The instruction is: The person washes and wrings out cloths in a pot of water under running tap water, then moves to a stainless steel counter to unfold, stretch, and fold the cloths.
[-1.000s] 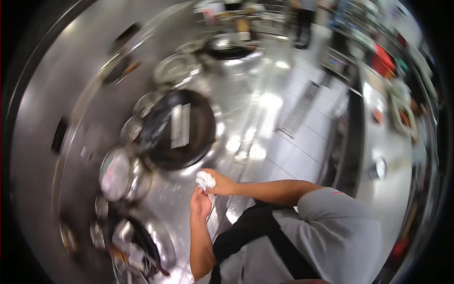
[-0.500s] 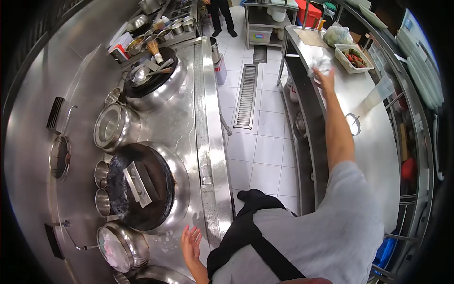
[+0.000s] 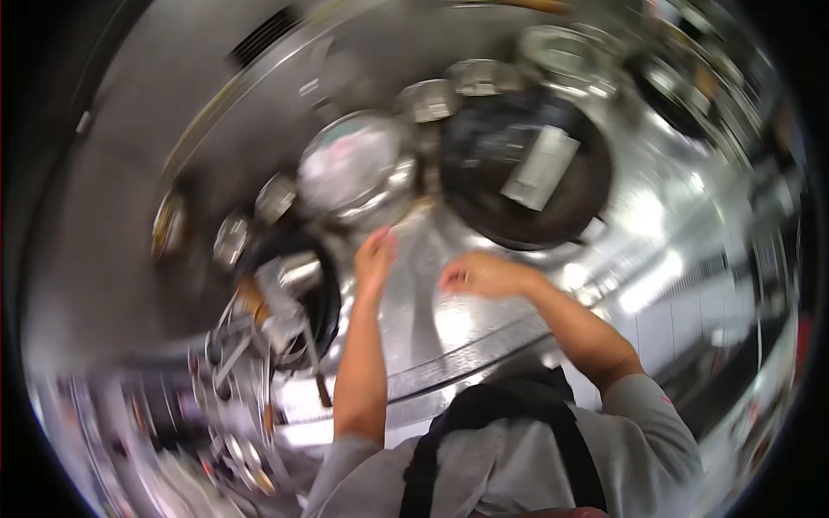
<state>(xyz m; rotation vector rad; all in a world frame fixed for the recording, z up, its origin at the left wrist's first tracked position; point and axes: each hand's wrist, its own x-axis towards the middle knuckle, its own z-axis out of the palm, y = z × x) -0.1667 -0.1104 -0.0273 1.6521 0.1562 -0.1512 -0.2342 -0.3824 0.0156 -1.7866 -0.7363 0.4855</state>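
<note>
My left hand (image 3: pixel 376 261) is over the steel stove top (image 3: pixel 410 319), just below a round metal pot (image 3: pixel 390 197) holding something pink and white. Its fingers are blurred, and nothing shows in it. My right hand (image 3: pixel 488 276) is to its right, with fingers curled in and no object visible in them. Behind that hand sits a large dark wok (image 3: pixel 475 198) with a pale, flat, oblong piece (image 3: pixel 542 168) lying in it. Left of my left hand, another dark wok (image 3: pixel 330 302) holds a metal ladle (image 3: pixel 300 271) and other blurred tools.
Small metal pots (image 3: pixel 429 102) stand along the back wall. A lidded-looking round pot (image 3: pixel 566 56) is farther right, before a third dark wok (image 3: pixel 678 95). A raised strip (image 3: pixel 466 358) runs along the stove's front edge. Blurred utensils (image 3: pixel 246 462) are at lower left.
My view has swung from the aisle to the stove. My right hand has left the crumpled clear plastic at the right counter and come over the stove top beside my left hand.
</note>
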